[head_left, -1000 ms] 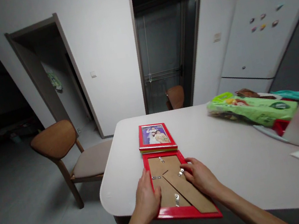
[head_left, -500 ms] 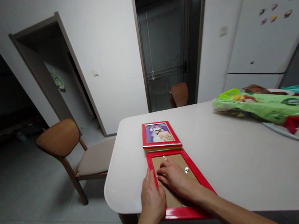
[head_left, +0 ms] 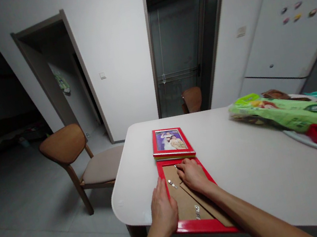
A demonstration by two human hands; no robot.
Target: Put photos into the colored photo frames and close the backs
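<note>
A red picture frame (head_left: pixel 189 207) lies face down at the near edge of the white table (head_left: pixel 247 168), its brown backing board and metal clips showing. My left hand (head_left: pixel 163 207) lies flat on the frame's left rim with fingers stretched out. My right hand (head_left: pixel 192 174) rests on the upper part of the backing, fingertips pinched at the top metal clip (head_left: pixel 177 166). Just beyond lies a second red frame (head_left: pixel 171 142), face up, with a photo of two people in it.
A green plastic package (head_left: pixel 283 113) and other bags and papers lie at the table's right side. A wooden chair (head_left: pixel 82 156) stands left of the table. Behind are two doorways, another chair and a white fridge (head_left: pixel 285 35).
My right hand has moved from the frame's right clip across to the left side, then up to the top clip. My left hand has stayed on the left rim.
</note>
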